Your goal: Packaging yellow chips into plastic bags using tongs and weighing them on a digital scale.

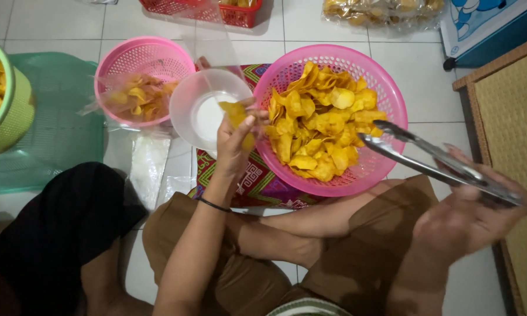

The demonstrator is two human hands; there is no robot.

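Nearest the camera, the person sits cross-legged on the floor (pixel 427 93), brown trousers over the knees and a thin black band on the left wrist. The right hand (pixel 468 219), blurred, is closed around the handles of the tongs (pixel 433 161), long shiny metal ones whose flat tips stand slightly apart over the right rim of the big basket (pixel 386 93). The left hand (pixel 234 146) is raised between the knees and the tub (pixel 208 105), fingers pinched on a clear plastic bag (pixel 216 55) that holds a few yellow chips; the bag's thin film rises up from the hand and is hard to trace. The tub, a round translucent white plastic one, sits just behind that hand, touching the big basket's left rim. The big basket is round, pink perforated plastic, heaped with curled, wavy golden chips (pixel 322 123), and rests on a patterned woven cloth (pixel 263 181) of red, green and purple. Left of the tub is a smaller pink basket (pixel 143 55) of the same mesh, with bagged chips inside. At the far left edge a lime green basket (pixel 14 114) with chips stands on a teal mesh lid (pixel 58 134). Farthest off, on the pale glossy tiles, lie a red basket (pixel 240 14) and a clear bag of chips (pixel 380 11).
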